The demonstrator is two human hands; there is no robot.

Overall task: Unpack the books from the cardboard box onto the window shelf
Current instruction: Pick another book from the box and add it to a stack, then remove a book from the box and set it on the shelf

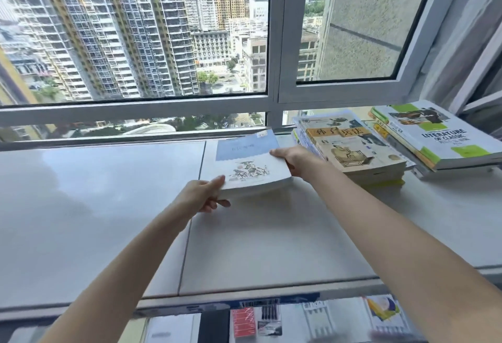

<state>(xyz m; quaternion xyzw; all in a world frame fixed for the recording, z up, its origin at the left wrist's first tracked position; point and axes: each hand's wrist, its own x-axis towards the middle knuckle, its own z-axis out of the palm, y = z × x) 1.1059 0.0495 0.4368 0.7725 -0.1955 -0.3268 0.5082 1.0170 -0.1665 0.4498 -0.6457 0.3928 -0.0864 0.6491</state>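
Right now we hold one blue-and-white book (250, 163) w/ both hands over the window shelf (95, 207), cover up, a plant drawing on its lower white half. Our left hand (201, 196) pinches the near-left corner, thumb on top & fingers curled under. Our right hand (296, 162) grips the right edge, thumb on the cover, rest of the fingers hidden beneath. The book's far end sits close to the window frame (274, 43); its near end looks slightly raised off the shelf w/ a shadow under it, though we can't tell if the far end touches down. Just beside it on the right lies a stack of books (353, 149), top cover tan w/ a yellow title band, our right wrist crossing its left edge. Further right, a second pile leans at a tilt, topped by a green-and-white book (434, 133) reading "LITERATURE OF CLASSIC". Below the shelf's front edge, at btm of view, we see more book covers (255, 321), blurred, incl. a red one.
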